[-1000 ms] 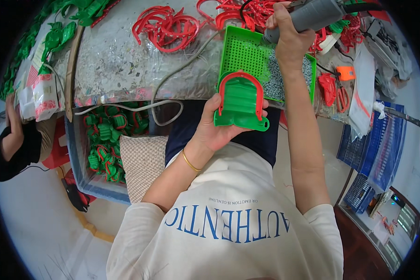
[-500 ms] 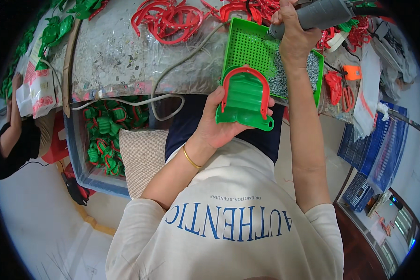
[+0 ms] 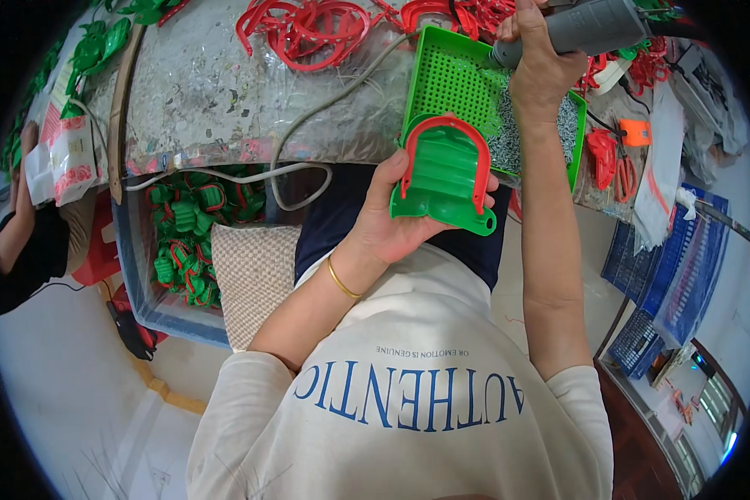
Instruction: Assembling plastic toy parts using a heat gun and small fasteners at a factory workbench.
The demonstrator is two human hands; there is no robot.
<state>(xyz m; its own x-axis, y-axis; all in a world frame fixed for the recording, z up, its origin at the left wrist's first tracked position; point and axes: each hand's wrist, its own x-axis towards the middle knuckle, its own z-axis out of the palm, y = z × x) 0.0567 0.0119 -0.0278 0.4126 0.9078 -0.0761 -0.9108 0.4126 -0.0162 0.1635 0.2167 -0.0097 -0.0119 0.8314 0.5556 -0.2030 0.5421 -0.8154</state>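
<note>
In my left hand (image 3: pixel 377 218) lies a green moulded plastic scoop-like piece (image 3: pixel 443 177), with a holed tab at its lower right corner. A red U-shaped plastic handle (image 3: pixel 482 158) lies along its rim. My thumb presses its left side, and fingertips show at the right. Above and to the right, my right hand (image 3: pixel 543 87) is closed around a grey electric screwdriver (image 3: pixel 596 31). The tool's tip end is over a green perforated tray (image 3: pixel 450 79), whose right part holds a heap of small silver screws (image 3: pixel 506 148). The bit itself cannot be made out.
Red handles (image 3: pixel 308 33) lie along the table's (image 3: pixel 200 100) far side. A grey cable (image 3: pixel 296 133) loops over its front edge. At lower left, a blue bin (image 3: pixel 146 308) holds green-and-red pieces. Scissors (image 3: pixel 625 179) lie at right. Another person's arm (image 3: pixel 17 229) shows far left.
My right hand and the screwdriver have shifted slightly right and down in the picture. My left hand with the green piece has moved a little to the right. Both grips stay the same.
</note>
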